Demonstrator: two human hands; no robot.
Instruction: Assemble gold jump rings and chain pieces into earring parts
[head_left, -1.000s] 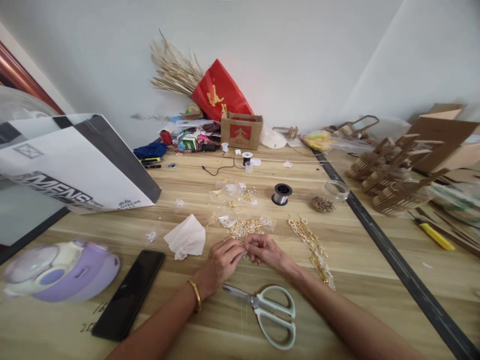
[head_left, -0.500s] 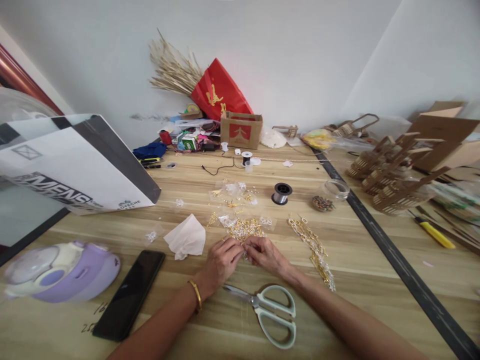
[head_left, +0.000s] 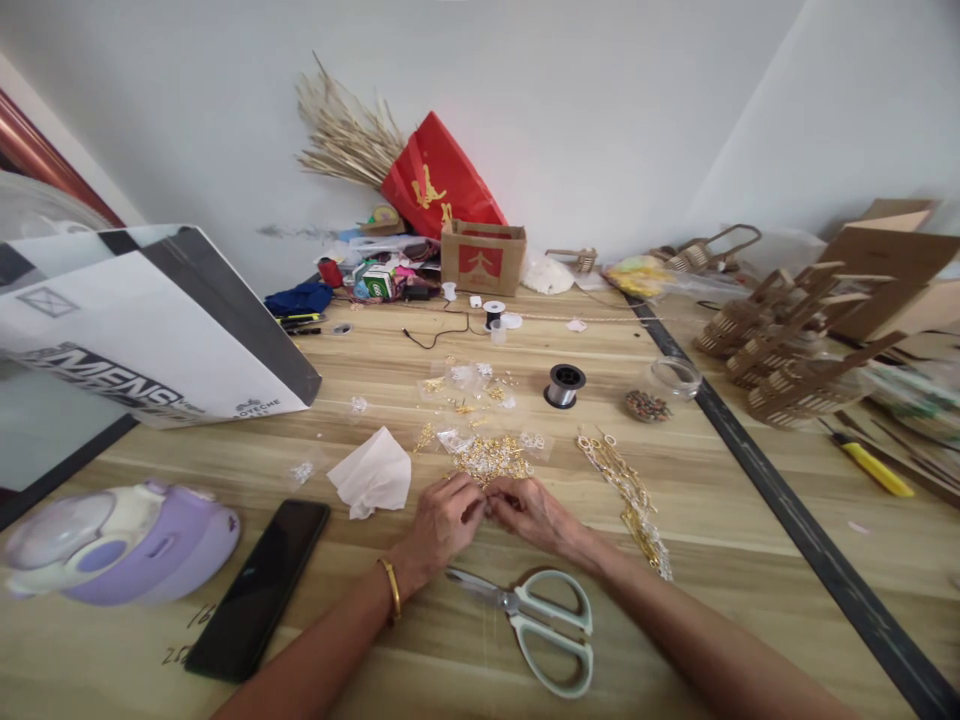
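Observation:
My left hand [head_left: 448,515] and my right hand [head_left: 527,510] meet at the near edge of a pile of gold and silver beads [head_left: 493,458]. Both are closed in a pinch, fingertips almost touching; what lies between them is too small to make out. A faint thread seems to hang below them toward the scissors [head_left: 517,605], which lie with pale green handles just under my wrists. Right of my right hand, gold and silver beaded chains [head_left: 628,495] are laid out on the table. A spool of clear line [head_left: 563,386] stands beyond the pile.
At left are a white box [head_left: 142,340], a purple water bottle [head_left: 142,545], a black phone [head_left: 259,590] and a tissue [head_left: 373,472]. To the right stand a jar of dark beads [head_left: 649,403], small woven baskets [head_left: 795,380] and a yellow utility knife [head_left: 874,468]. A paper bag [head_left: 484,258] is behind.
My fingers have shifted slightly, the left hand's fingers curling a little and the right hand tilting somewhat. Everything else on the table stays in place.

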